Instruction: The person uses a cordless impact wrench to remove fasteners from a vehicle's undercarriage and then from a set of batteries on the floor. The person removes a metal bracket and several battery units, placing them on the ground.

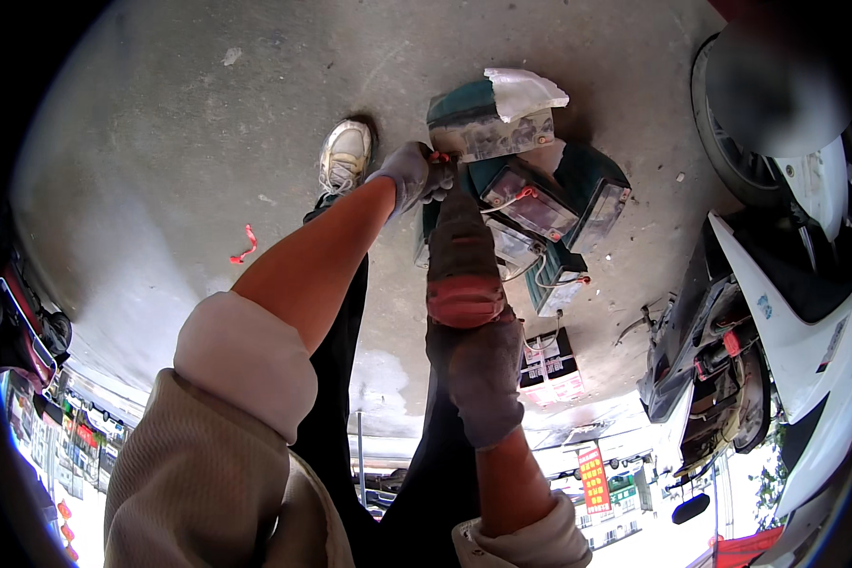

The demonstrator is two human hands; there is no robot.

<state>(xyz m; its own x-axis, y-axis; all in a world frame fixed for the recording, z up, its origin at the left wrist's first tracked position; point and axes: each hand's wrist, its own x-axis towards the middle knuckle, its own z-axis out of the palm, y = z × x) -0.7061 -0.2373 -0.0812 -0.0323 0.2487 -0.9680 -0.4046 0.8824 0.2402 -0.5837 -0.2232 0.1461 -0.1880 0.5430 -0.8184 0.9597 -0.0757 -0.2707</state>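
My right hand point(483, 374), in a grey glove, is wrapped round a red and dark power driver point(464, 275). The driver's nose points away from me, toward the near edge of a dusty green and grey battery point(492, 133). Beside that nose, my gloved left hand point(415, 175) has its fingers closed at the battery's corner. A small red piece point(439, 156) shows at its fingertips; what they pinch is too hidden to tell. Torn white material point(523, 93) lies on top of this battery. Just nearer sits another battery point(530, 201) with a red-ended lead.
More batteries point(592, 194) cluster to the right, some with loose wires, and a smaller green one point(557, 276) lies nearer. A red scrap point(244, 244) is on the concrete floor point(180, 142) at left. A white scooter point(795, 312) with exposed parts occupies the right side. My shoe point(346, 156) stands left of the batteries.
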